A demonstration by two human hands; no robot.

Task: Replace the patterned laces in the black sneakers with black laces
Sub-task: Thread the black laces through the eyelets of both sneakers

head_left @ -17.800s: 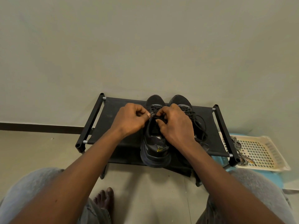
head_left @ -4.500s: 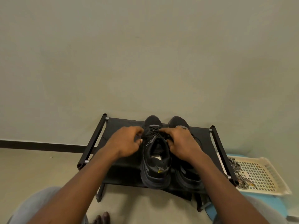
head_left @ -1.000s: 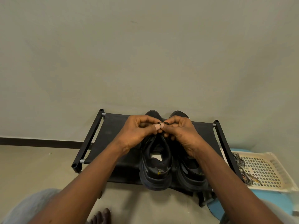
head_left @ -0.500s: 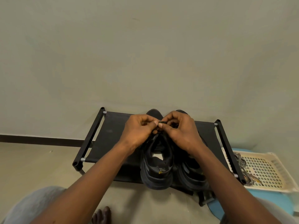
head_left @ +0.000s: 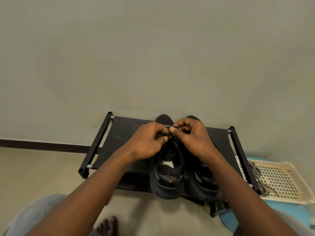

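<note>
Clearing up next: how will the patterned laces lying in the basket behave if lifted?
The patterned laces will probably flop: they lie in loose curves in the basket. They are likely light, being thin cord. Tangling seems possible, since the strands overlap.

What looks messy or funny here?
The striped laces lie in a loose squiggle along the left edge of the cream basket, beside the rack, not in any shoe. The black sneakers have heels poking past the rack's front edge. Nothing looks spilled or broken.
</note>
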